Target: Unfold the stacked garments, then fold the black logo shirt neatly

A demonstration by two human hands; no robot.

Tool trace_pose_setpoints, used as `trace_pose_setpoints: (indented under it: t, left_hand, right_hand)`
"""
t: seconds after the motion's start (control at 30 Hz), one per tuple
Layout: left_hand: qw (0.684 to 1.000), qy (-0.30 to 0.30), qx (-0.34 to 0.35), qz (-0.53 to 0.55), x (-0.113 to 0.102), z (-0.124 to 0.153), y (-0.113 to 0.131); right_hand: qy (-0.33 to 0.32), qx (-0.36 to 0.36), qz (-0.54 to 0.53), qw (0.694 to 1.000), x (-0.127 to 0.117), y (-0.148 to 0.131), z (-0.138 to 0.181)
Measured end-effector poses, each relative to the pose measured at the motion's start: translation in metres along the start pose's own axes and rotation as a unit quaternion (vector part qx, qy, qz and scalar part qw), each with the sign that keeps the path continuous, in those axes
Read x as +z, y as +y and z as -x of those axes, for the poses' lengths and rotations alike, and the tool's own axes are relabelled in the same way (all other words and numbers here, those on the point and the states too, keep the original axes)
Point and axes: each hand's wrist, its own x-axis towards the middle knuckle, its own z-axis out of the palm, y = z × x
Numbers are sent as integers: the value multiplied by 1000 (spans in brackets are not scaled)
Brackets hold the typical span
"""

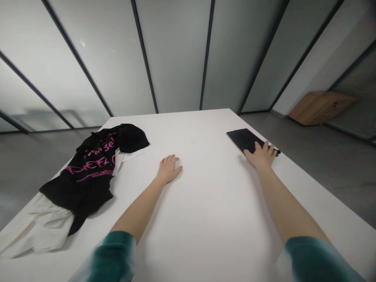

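My left hand (169, 169) rests palm down on the white table (199, 219), its fingers stretched out and nothing in it. My right hand (262, 155) lies with spread fingers on top of a flat black rectangular thing (241, 137) near the table's right edge; whether it is a folder or a board I cannot tell. To the left of my left hand, a crumpled black T-shirt (96, 164) with pink lettering lies across the table. White cloth (49, 225) shows under its near end, and a bit of white also shows beside its far end.
Frosted glass panels (176, 55) with dark frames stand behind the table's far edge. A wooden box-like piece (320, 107) is on the grey floor (296, 137) at the far right.
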Motion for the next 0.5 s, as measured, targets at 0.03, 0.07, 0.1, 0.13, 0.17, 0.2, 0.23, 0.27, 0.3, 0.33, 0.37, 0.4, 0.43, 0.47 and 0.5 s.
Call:
trace_pose_setpoints:
  t: [0.03, 0.07, 0.1, 0.13, 0.17, 0.2, 0.23, 0.27, 0.3, 0.33, 0.37, 0.4, 0.43, 0.47, 0.5]
  left_hand:
    - [1000, 1, 0, 3, 0, 0, 0]
    - [1000, 1, 0, 5, 0, 0, 1]
    - [1000, 1, 1, 8, 1, -1, 1]
    - [1000, 1, 1, 11, 1, -1, 2]
    - [1000, 3, 0, 14, 2, -1, 2]
    - [1000, 6, -1, 16, 2, -1, 2]
    - [1000, 9, -1, 19, 3, -1, 2]
    - [1000, 11, -1, 21, 3, -1, 2]
    - [1000, 12, -1, 23, 3, -1, 2]
    - [1000, 15, -1, 27, 3, -1, 2]
    - [999, 22, 1, 33, 3, 0, 3]
    - [999, 32, 5, 40, 2, 0, 3]
    - [998, 47, 14, 49, 1, 1, 4]
    - [996, 64, 23, 57, 0, 2, 6]
    - [995, 79, 29, 61, -2, 3, 7]
  right_hand:
    - [-32, 7, 19, 999, 1, 5, -3]
    - [-62, 10, 30, 998, 2, 8, -5]
    - [-84, 8, 37, 996, 4, 9, -7]
    - [-96, 2, 42, 995, 5, 6, -7]
    - [-101, -10, 45, 994, 5, 0, -5]
    - [-103, -27, 49, 993, 6, -9, 0]
    - [-106, -48, 51, 992, 6, -22, 7]
    - [-111, -74, 50, 990, 6, -37, 16]
    - [-117, -104, 42, 987, 6, -55, 28]
    - [-127, -139, 24, 982, 5, -73, 41]
    - [-147, -182, -9, 972, 3, -91, 55]
    - [-179, -237, -61, 953, 1, -108, 69]
    - [-221, -301, -131, 918, -2, -124, 82]
    - [-263, -355, -208, 873, -5, -137, 93]
    - [-279, -383, -273, 837, -9, -147, 101]
